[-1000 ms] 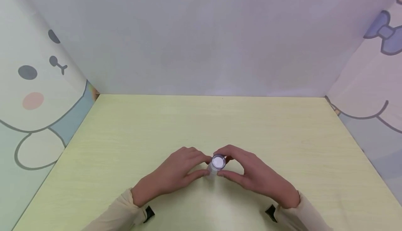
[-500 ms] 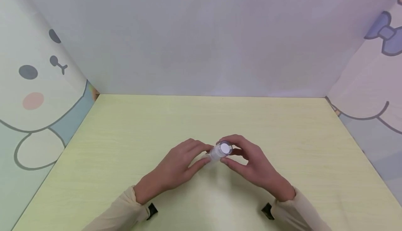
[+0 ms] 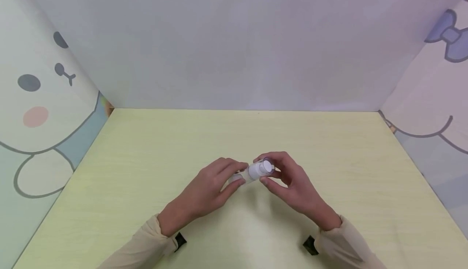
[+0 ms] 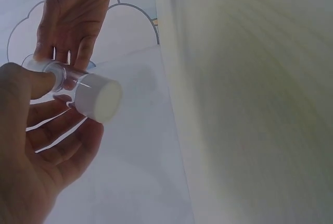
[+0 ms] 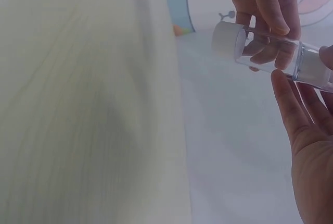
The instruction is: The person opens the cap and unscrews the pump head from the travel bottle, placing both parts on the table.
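A small clear cylindrical bottle (image 3: 253, 172) is held tilted above the table, between both hands. Its white base (image 5: 226, 40) shows in the right wrist view, with a see-through body beside it. At the other end, a clear cap (image 3: 271, 162) covers a white top part. My left hand (image 3: 212, 185) holds the body between thumb and fingers. My right hand (image 3: 292, 185) grips the capped end with its thumb and fingers. In the left wrist view the white base (image 4: 99, 99) points toward the camera, and the left thumb (image 4: 41, 83) presses the bottle's side.
The pale wood-look table (image 3: 183, 139) spreads around the hands. A plain light wall (image 3: 234, 49) stands behind it. Side panels with cartoon animals (image 3: 40, 114) border the left and right. Beige sleeves (image 3: 142, 240) cover both forearms, with small black pieces at the cuffs.
The bottle has gone from nearly upright to leaning far over, its capped end toward the right. Both hands have moved slightly away from the person with it, still holding it.
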Demonstrator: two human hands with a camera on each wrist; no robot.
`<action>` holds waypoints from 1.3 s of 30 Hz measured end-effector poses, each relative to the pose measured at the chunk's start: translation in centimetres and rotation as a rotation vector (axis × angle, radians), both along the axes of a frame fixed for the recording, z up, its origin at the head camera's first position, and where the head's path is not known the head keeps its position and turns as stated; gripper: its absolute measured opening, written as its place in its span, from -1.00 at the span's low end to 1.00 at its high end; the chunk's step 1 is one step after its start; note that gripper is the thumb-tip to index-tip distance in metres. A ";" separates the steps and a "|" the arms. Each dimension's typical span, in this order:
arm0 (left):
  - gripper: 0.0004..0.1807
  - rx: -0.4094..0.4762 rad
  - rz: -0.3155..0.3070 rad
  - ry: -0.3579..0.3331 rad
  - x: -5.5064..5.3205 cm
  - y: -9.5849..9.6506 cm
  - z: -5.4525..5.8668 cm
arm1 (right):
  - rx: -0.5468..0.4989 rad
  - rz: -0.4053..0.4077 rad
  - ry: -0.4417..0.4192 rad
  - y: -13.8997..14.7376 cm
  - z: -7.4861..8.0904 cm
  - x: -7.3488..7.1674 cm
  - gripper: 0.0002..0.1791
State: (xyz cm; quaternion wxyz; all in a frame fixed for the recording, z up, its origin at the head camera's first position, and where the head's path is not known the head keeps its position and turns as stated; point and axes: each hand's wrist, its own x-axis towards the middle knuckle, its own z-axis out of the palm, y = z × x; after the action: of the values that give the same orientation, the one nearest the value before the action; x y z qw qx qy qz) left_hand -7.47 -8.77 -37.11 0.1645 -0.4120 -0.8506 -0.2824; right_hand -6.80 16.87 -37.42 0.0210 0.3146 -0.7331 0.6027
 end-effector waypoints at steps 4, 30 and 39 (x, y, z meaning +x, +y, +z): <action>-0.54 -0.025 -0.010 0.026 0.0 0.0 0.1 | -0.024 0.010 -0.042 0.1 -0.3 -0.1 -0.47; -0.59 -0.402 0.090 0.503 -0.3 -0.5 0.1 | 0.463 -0.088 0.290 -0.7 -0.9 0.0 -0.46; -0.61 -0.415 0.110 0.548 0.0 -0.3 0.0 | 0.507 -0.142 0.369 -1.1 -1.4 -0.1 -0.51</action>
State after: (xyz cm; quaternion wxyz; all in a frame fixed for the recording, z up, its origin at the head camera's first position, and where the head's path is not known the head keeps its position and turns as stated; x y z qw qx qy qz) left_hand -7.50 -9.11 -37.11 0.3146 -0.4506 -0.8350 0.0269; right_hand -6.90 15.73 -38.87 0.1167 0.3620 -0.8637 0.3307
